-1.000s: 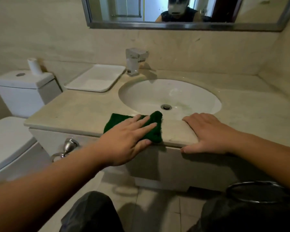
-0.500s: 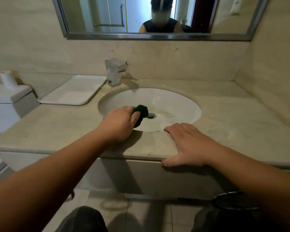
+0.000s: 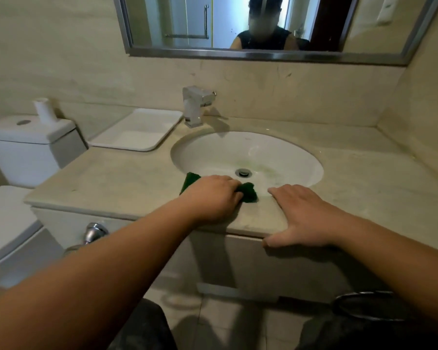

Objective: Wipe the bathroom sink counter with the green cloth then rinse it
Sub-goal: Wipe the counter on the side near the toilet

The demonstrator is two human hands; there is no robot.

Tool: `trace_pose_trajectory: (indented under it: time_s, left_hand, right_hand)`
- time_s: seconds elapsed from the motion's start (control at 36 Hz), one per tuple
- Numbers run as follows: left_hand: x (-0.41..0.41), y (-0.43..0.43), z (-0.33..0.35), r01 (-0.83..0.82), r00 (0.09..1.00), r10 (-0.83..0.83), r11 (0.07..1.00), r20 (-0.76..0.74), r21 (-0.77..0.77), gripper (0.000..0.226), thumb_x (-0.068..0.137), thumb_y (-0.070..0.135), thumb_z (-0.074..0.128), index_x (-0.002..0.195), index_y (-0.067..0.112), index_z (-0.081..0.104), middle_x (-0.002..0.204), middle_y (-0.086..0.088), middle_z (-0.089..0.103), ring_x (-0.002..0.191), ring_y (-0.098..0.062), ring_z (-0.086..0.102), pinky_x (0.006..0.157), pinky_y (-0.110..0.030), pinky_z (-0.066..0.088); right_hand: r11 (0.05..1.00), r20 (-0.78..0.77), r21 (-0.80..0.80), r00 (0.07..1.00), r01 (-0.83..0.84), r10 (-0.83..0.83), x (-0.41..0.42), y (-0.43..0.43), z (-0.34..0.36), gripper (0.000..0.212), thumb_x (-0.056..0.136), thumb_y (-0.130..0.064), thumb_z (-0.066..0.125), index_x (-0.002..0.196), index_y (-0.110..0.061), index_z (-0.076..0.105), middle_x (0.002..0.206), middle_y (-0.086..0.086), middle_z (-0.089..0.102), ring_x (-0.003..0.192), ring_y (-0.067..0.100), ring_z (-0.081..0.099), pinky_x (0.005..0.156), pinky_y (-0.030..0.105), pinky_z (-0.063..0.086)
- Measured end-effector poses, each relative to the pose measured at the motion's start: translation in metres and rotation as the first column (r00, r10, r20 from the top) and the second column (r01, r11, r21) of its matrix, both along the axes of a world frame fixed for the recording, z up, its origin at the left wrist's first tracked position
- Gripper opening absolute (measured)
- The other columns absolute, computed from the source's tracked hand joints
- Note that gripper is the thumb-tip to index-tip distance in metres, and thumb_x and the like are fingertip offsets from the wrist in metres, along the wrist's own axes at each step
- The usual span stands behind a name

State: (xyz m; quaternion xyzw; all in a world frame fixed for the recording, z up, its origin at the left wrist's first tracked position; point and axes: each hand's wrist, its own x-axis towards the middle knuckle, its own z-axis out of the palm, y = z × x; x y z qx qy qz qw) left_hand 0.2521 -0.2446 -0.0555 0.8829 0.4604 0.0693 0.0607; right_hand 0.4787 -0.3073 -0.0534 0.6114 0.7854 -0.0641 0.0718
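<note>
Cloth (image 3: 248, 192) is being gripped by the left hand (image 3: 213, 198), fingers curled over it, on the table (image 3: 111, 183) at the sink (image 3: 250, 150) front rim, pulled back from the drain (image 3: 243, 172); the right hand (image 3: 306, 215) is being kept flat, fingers straight, on the table edge.

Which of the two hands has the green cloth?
The left hand: it grips the green cloth. The right hand rests flat on the counter, holding nothing.
</note>
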Motion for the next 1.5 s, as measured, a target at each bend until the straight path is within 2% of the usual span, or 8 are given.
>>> trace_pose_trajectory:
  time_s: [0.28, 0.53, 0.89, 1.0, 1.08, 1.17, 1.39, 1.5]
  left_hand:
    - [-0.252, 0.012, 0.006, -0.666, 0.713, 0.629, 0.746, 0.31, 0.02, 0.042, 0.111, 0.036, 0.041, 0.147, 0.02, 0.056, 0.141, -0.016, 0.06, 0.123, -0.037, 0.059, 0.107, -0.054, 0.047]
    - [-0.297, 0.06, -0.023, -0.767, 0.642, 0.765, 0.642, -0.046, -0.021, 0.073, 0.097, 0.057, 0.012, 0.154, 0.022, 0.042, 0.151, -0.019, 0.044, 0.132, -0.04, 0.044, 0.112, -0.054, 0.039]
    - [-0.148, 0.079, -0.008, -0.358, 0.933, 0.354, 0.929, -0.058, -0.092, 0.065, 0.113, 0.047, 0.025, 0.169, 0.017, 0.013, 0.177, -0.012, 0.006, 0.163, -0.027, 0.007, 0.132, -0.043, 0.007]
    - [-0.11, 0.064, -0.008, -0.224, 0.975, 0.224, 0.973, -0.006, -0.061, 0.06, 0.112, 0.046, 0.031, 0.167, 0.021, 0.027, 0.176, -0.005, 0.019, 0.161, -0.022, 0.016, 0.129, -0.036, 0.01]
    - [-0.078, 0.051, -0.002, -0.14, 0.987, 0.148, 0.982, 0.059, -0.128, 0.047, 0.11, 0.047, 0.04, 0.143, 0.022, 0.061, 0.146, -0.003, 0.061, 0.135, -0.024, 0.054, 0.115, -0.04, 0.039]
    - [-0.055, 0.042, 0.019, -0.142, 0.951, 0.225, 0.927, 0.212, -0.347, 0.036, 0.109, 0.048, 0.044, 0.114, 0.023, 0.07, 0.107, -0.002, 0.071, 0.096, -0.021, 0.065, 0.089, -0.04, 0.048]
    - [-0.023, 0.051, 0.063, 0.18, 0.642, 0.471, 0.675, 0.605, -0.716, 0.052, 0.108, 0.053, 0.042, 0.128, 0.013, 0.069, 0.117, -0.022, 0.075, 0.105, -0.033, 0.073, 0.105, -0.049, 0.053]
    - [-0.005, 0.067, 0.074, 0.184, 0.581, 0.505, 0.682, 0.638, -0.708, 0.045, 0.11, 0.051, 0.041, 0.129, 0.02, 0.068, 0.115, -0.01, 0.078, 0.109, -0.026, 0.073, 0.105, -0.048, 0.054]
  right_hand:
    - [0.985, 0.026, -0.14, 0.994, -0.099, 0.103, -0.075, 0.038, 0.024, 0.125, 0.07, -0.095, 0.055, 0.165, -0.027, 0.012, 0.171, 0.002, 0.021, 0.152, 0.024, 0.027, 0.124, 0.041, 0.026]
    - [0.979, -0.042, -0.152, 0.99, -0.136, 0.131, -0.112, 0.056, 0.009, 0.105, 0.061, -0.094, 0.061, 0.142, -0.035, 0.03, 0.128, -0.011, 0.043, 0.106, 0.013, 0.051, 0.094, 0.04, 0.052]
    - [0.984, -0.074, -0.083, 0.986, -0.156, 0.15, -0.109, 0.053, 0.005, 0.1, 0.068, -0.089, 0.064, 0.142, -0.029, 0.034, 0.127, -0.006, 0.046, 0.106, 0.012, 0.043, 0.085, 0.032, 0.04]
    - [0.985, -0.071, -0.07, 0.986, -0.155, 0.15, -0.109, 0.052, 0.005, 0.107, 0.069, -0.09, 0.061, 0.149, -0.028, 0.031, 0.136, -0.005, 0.046, 0.112, 0.014, 0.045, 0.094, 0.036, 0.046]
    - [0.986, -0.083, -0.082, 0.986, -0.148, 0.141, -0.107, 0.052, 0.01, 0.111, 0.07, -0.091, 0.06, 0.155, -0.027, 0.028, 0.147, -0.001, 0.045, 0.124, 0.018, 0.046, 0.104, 0.037, 0.044]
    - [0.992, -0.249, -0.106, 0.968, -0.068, 0.039, -0.096, 0.052, 0.02, 0.097, 0.079, -0.084, 0.06, 0.156, -0.029, 0.036, 0.154, 0.0, 0.049, 0.131, 0.018, 0.051, 0.108, 0.038, 0.045]
    - [0.942, -0.758, -0.125, 0.583, 0.31, -0.293, -0.055, 0.081, 0.055, 0.076, 0.082, -0.068, 0.067, 0.143, -0.025, 0.049, 0.121, -0.005, 0.069, 0.107, 0.018, 0.068, 0.089, 0.042, 0.056]
    - [0.948, -0.834, -0.077, 0.502, 0.308, -0.231, -0.054, 0.108, 0.062, 0.024, 0.096, -0.032, 0.067, 0.118, -0.023, 0.066, 0.095, 0.008, 0.075, 0.086, 0.026, 0.074, 0.075, 0.04, 0.059]
